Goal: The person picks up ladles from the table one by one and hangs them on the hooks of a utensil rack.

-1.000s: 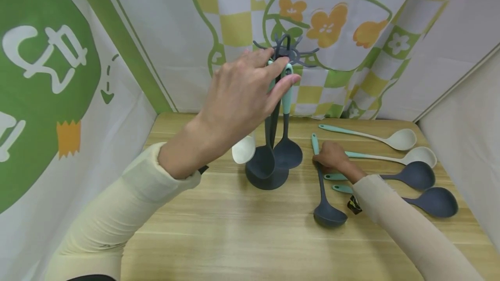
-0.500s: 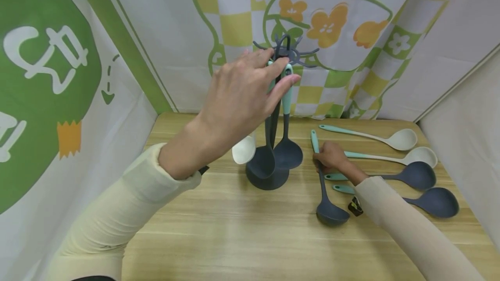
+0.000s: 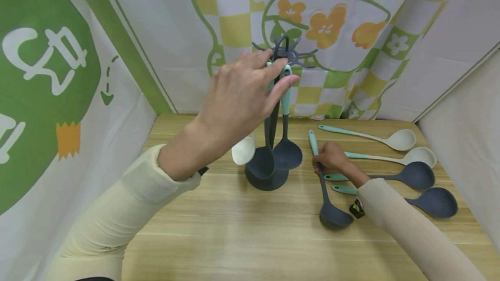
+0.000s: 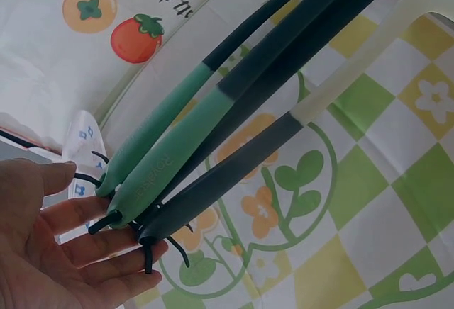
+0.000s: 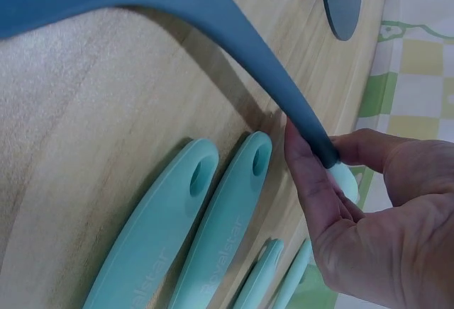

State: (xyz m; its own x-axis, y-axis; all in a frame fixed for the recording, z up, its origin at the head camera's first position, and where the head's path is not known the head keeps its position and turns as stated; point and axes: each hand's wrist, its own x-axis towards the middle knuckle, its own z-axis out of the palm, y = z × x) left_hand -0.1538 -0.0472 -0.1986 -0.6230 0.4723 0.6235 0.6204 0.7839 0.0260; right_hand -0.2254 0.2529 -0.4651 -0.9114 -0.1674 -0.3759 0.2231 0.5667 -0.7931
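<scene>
In the head view, my left hand (image 3: pixel 242 86) reaches to the top of a dark utensil stand (image 3: pixel 269 184), fingers against its hooks. The left wrist view shows those fingers (image 4: pixel 106 249) extended under the hook tips, beside two hanging mint handles (image 4: pixel 170 156) and one grey handle (image 4: pixel 220 185). From the stand hang two dark ladles, one (image 3: pixel 288 154) to the right of the other (image 3: pixel 261 165), and a white-headed utensil (image 3: pixel 243 151) partly behind my wrist. My right hand (image 3: pixel 331 158) pinches a dark ladle (image 3: pixel 335 218) where its mint handle meets the shaft.
To the right lie two cream spoons, one (image 3: pixel 402 139) behind the other (image 3: pixel 421 157), and two dark spoons, one (image 3: pixel 418 175) behind the other (image 3: pixel 437 203). My right forearm crosses over the dark ones. A patterned curtain (image 3: pixel 234 29) hangs behind the wooden table (image 3: pixel 218 237).
The bowl of the ladle in my right hand has swung slightly to the right, and its handle tip has shifted a little left. My left hand stays on the stand.
</scene>
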